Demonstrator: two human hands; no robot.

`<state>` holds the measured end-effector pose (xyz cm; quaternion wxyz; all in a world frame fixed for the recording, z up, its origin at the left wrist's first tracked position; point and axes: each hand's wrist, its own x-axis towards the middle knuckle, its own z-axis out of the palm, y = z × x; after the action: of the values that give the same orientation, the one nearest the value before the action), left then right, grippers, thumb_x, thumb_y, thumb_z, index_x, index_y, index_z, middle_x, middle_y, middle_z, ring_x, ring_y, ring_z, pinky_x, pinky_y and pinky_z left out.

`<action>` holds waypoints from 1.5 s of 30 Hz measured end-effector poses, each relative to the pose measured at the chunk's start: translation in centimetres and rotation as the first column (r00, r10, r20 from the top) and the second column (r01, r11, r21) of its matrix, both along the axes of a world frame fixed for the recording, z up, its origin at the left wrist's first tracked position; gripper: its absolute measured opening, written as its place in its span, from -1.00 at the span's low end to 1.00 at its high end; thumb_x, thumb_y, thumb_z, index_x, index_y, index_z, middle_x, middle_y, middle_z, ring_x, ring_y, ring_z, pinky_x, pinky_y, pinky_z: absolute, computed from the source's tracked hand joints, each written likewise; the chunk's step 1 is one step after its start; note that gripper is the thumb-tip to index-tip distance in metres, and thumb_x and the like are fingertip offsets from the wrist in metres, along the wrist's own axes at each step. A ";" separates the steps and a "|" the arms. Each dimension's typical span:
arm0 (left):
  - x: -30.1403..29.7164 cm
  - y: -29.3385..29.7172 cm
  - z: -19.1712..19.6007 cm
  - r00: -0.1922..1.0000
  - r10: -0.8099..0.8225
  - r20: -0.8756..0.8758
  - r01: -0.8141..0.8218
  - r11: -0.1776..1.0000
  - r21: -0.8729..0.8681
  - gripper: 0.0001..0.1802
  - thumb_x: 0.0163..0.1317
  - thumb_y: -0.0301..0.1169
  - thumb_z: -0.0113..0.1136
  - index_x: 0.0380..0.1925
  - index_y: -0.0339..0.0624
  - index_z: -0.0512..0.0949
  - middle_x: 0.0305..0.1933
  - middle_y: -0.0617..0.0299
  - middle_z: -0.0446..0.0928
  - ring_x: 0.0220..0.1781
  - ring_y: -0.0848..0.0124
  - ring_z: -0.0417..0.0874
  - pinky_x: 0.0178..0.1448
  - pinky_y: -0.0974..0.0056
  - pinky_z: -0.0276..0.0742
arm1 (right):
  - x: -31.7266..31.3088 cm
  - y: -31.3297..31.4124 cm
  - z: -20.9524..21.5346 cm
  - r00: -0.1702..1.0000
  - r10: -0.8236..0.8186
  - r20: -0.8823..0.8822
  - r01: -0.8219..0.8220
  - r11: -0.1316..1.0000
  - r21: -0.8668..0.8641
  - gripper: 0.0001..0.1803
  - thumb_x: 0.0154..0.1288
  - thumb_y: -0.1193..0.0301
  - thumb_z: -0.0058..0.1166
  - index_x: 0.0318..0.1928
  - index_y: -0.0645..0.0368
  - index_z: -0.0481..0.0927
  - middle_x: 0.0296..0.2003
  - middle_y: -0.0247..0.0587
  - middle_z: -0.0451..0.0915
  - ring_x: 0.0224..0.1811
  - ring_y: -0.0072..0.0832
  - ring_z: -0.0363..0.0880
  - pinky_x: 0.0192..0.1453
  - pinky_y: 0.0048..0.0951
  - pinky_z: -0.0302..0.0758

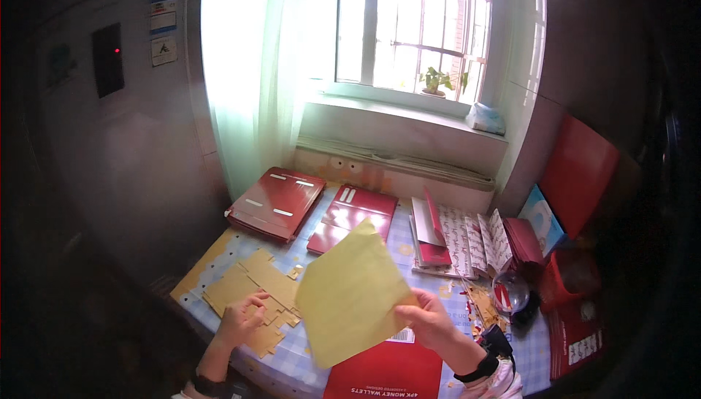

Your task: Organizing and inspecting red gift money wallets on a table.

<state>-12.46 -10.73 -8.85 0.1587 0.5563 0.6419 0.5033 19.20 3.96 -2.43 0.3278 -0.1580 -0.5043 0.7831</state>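
My right hand (432,319) grips the lower right edge of a yellow sheet of paper (354,293), thumb on top. The sheet is held up at a tilt above the table. Under it lies a flat red printed card pack (391,373) with a barcode, partly covered by the sheet. My left hand (244,319), its fingers loosely bent and apart, is over the overlapping tan cut-out card pieces (241,289) at the left of the table. Nothing shows held in it; whether the fingertips touch the pieces I cannot tell.
Along the table's back stand a thick red stack (277,202), a red folder (354,216) and patterned card sheets (456,242). At the right are a clear round container (510,292), tan scraps (482,304) and a red bin (573,278). A checked cloth (533,344) covers the table.
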 end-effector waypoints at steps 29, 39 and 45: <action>-0.3 0.9 -0.2 0.112 -0.360 0.926 0.274 0.907 0.320 -0.91 0.28 -0.50 -0.02 -0.33 -0.24 0.49 0.15 0.04 0.41 0.22 0.28 0.42 0.17 0.22 0.46 | -3.5 -0.4 2.8 0.955 0.161 -0.249 -0.147 0.986 0.075 -0.61 0.32 0.51 0.03 0.13 0.34 0.39 0.00 -0.20 0.52 0.05 -0.50 0.49 0.13 -0.41 0.42; -4.5 -1.7 -1.8 0.341 -0.356 0.870 -0.155 0.892 0.425 -0.61 0.24 -0.27 0.04 -0.01 -0.28 0.47 0.10 0.01 0.51 0.13 0.17 0.52 0.28 0.07 0.37 | -7.4 0.0 -1.8 0.949 0.257 0.182 -0.259 0.966 -0.010 -0.58 0.40 0.33 0.00 0.18 0.28 0.37 0.03 -0.21 0.50 0.06 -0.50 0.49 0.11 -0.38 0.46; -6.9 -3.0 -2.2 0.338 -0.094 0.937 -0.380 0.897 0.227 -0.74 0.22 -0.39 -0.02 -0.14 -0.28 0.49 -0.06 0.14 0.53 0.02 0.30 0.55 0.16 0.19 0.45 | -8.1 0.0 -3.7 0.882 0.109 0.459 -0.184 0.976 0.120 -0.47 0.36 0.17 0.05 0.19 0.27 0.36 0.06 -0.16 0.49 0.08 -0.47 0.50 0.08 -0.37 0.48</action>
<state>-19.32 -13.68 -11.01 0.3287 0.1289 0.3627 0.8624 11.06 3.91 -6.16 0.1538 -0.2690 -0.6380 0.7049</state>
